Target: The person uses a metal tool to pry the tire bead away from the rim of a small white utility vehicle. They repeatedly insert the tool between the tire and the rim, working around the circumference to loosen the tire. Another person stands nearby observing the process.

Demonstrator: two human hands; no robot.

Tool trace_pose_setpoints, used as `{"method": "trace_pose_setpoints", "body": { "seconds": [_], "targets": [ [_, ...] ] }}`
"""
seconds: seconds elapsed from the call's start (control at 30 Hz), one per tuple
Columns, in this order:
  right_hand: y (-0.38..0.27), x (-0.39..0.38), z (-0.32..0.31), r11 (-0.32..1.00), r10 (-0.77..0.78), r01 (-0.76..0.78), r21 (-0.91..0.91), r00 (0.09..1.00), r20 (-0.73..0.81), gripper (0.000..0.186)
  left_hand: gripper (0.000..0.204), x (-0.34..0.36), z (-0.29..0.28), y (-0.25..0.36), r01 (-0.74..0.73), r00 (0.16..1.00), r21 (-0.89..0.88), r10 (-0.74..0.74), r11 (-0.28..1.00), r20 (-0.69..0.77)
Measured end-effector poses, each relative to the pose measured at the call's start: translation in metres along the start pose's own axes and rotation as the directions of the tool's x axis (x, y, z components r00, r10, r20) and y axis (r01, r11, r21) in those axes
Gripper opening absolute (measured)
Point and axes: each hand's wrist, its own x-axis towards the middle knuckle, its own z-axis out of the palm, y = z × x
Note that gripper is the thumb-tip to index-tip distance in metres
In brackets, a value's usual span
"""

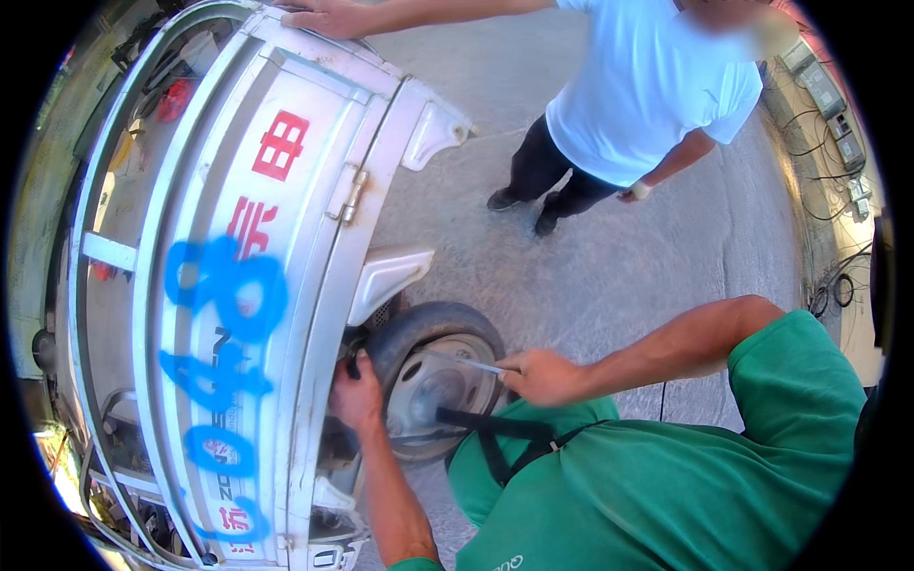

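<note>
I lean over a small wheel (pixel 440 379) with a black tyre and a grey steel rim, set under a white cargo vehicle body (pixel 314 190). My left hand (pixel 356 392) rests on the tyre's left edge, in the gap between wheel and body. My right hand (pixel 541 377) grips a thin metal tool (pixel 476 364) whose tip points left across the rim. A black strap (pixel 495 428) hangs from my green shirt in front of the wheel's lower part.
The white body carries blue spray marks and red signs, and a white mudguard (pixel 390 271) sits above the wheel. A person in a white shirt (pixel 647 86) stands on the concrete, one hand (pixel 328 17) on the vehicle's top. Cables and boxes (pixel 838 143) lie at right.
</note>
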Motion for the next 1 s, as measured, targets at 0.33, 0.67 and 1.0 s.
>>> {"method": "trace_pose_setpoints", "body": {
  "seconds": [0.33,0.67,1.0],
  "targets": [
    [0.047,-0.034,0.056,0.973,-0.146,0.173,0.153,0.974,-0.175,0.039,0.061,-0.03,0.001,0.004,-0.023,0.999,0.033,0.024,0.999,-0.027],
    [0.146,0.011,0.128,0.965,-0.158,0.175,0.194,0.982,-0.1,0.041,0.063,-0.04,0.018,-0.021,-0.071,0.989,0.029,0.074,0.997,-0.127],
    [0.175,0.012,0.072,0.977,-0.206,0.197,-0.084,0.971,-0.119,0.036,0.066,-0.045,0.012,-0.025,-0.036,0.995,-0.053,0.03,0.998,-0.094]
  ]
}}
